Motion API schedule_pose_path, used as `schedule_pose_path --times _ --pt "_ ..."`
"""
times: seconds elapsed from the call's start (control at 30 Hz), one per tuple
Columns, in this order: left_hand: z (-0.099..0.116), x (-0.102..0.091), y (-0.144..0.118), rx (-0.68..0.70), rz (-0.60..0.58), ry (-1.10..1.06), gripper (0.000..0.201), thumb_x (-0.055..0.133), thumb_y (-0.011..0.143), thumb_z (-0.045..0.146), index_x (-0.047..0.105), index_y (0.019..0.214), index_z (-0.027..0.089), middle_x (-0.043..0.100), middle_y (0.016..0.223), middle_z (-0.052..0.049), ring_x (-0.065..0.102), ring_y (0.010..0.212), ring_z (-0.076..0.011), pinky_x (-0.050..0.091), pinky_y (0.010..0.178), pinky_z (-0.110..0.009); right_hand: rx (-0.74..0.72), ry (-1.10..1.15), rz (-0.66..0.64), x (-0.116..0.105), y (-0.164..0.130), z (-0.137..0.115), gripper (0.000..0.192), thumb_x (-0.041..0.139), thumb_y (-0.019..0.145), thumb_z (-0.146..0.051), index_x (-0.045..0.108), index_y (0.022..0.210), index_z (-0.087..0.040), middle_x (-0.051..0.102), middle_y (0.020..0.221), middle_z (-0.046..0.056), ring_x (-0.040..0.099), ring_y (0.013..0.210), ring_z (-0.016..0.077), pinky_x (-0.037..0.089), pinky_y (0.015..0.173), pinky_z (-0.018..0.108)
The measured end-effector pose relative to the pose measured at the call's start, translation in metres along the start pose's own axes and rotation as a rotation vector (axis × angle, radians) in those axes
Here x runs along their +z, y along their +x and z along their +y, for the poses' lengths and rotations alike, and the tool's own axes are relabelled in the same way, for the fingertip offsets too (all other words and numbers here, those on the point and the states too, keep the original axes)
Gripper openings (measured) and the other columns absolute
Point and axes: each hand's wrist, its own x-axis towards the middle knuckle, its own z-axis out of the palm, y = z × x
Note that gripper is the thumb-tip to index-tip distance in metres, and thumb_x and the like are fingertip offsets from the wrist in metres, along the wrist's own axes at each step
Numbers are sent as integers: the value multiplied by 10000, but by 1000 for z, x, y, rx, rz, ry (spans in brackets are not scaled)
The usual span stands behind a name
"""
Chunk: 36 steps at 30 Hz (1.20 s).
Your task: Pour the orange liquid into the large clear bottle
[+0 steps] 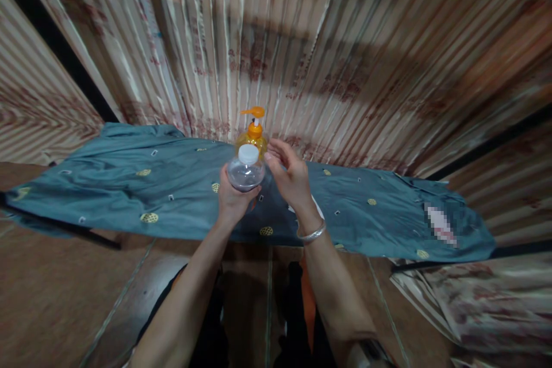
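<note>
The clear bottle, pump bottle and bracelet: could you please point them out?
Clear bottle [245,174], head view, on its rounded body.
Pump bottle [255,130], head view, on its orange collar.
Bracelet [313,234], head view, on its band.

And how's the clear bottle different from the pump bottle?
The clear bottle has a white cap; the pump bottle has an orange pump head.
The clear bottle looks colourless, while the pump bottle looks yellow.
The left hand holds the clear bottle; the pump bottle shows behind it, partly hidden.
Both are upright with rounded bodies.
</note>
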Motion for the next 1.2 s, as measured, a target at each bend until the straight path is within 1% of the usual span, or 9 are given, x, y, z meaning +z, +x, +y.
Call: schedule_pose_path --times 0.17,0.27,0.33,0.4,0.53,0.73,1.0,1.13,1.2 --pt "7 4 -12 1 -67 4 950 1060 538 325 569 1351 292 776 1339 -85 753 1307 -392 561 1188 -523 -39 -18 -41 -4 7 -16 619 732 1034 -804 789 1405 -312 868 1426 64 816 1363 305 645 1239 501" --pt "8 5 -14 5 -88 11 947 1049 549 338 566 1361 282 787 1312 -89 775 1257 -387 589 1146 -522 -56 -97 -81 -1 14 -20 570 796 999 -787 829 1308 -309 899 1297 47 848 1232 297 666 1169 483" --pt "6 5 -15 8 -79 24 961 1044 558 367 554 1380 272 780 1322 -104 780 1235 -384 603 1119 -523 -73 -194 -110 2 16 -22 514 809 998 -766 856 1191 -291 906 1173 38 858 1104 283 679 1090 451" --pt "3 5 -15 13 -62 38 956 1029 562 379 553 1384 269 777 1326 -107 785 1224 -378 616 1093 -523 -81 -286 -124 5 16 -25 472 811 1013 -730 862 1134 -276 902 1123 38 853 1037 271 676 1033 418" --pt "-4 6 -16 28 -34 52 922 978 558 358 565 1378 270 791 1292 -86 805 1188 -361 642 1045 -520 -79 -416 -117 9 11 -31 449 836 1020 -665 854 1210 -259 907 1200 71 846 1122 293 658 1063 423" --pt "-8 7 -18 49 -38 47 882 975 563 365 585 1349 268 807 1268 -83 821 1164 -340 660 1030 -505 -88 -369 -174 4 9 -29 405 822 1048 -621 865 1256 -276 908 1302 71 859 1208 291 671 1117 436" --pt "-12 6 -19 54 -37 46 896 988 575 359 579 1366 262 797 1257 -82 819 1154 -338 662 1037 -517 -110 -360 -273 -6 12 -26 366 799 1074 -547 840 1325 -284 904 1337 58 869 1189 280 682 1071 421" --pt "-11 6 -20 71 -45 34 878 982 591 363 580 1366 266 799 1290 -93 824 1176 -334 670 1041 -508 -139 -434 -184 -3 8 -30 482 807 1055 -609 801 1380 -252 893 1330 103 836 1237 316 663 1087 461" --pt "-11 6 -21 78 -46 29 888 987 586 349 580 1371 272 794 1335 -103 816 1227 -339 658 1086 -516 -153 -477 -134 -2 6 -33 528 815 1030 -666 815 1314 -221 895 1250 128 827 1186 331 660 1066 476"
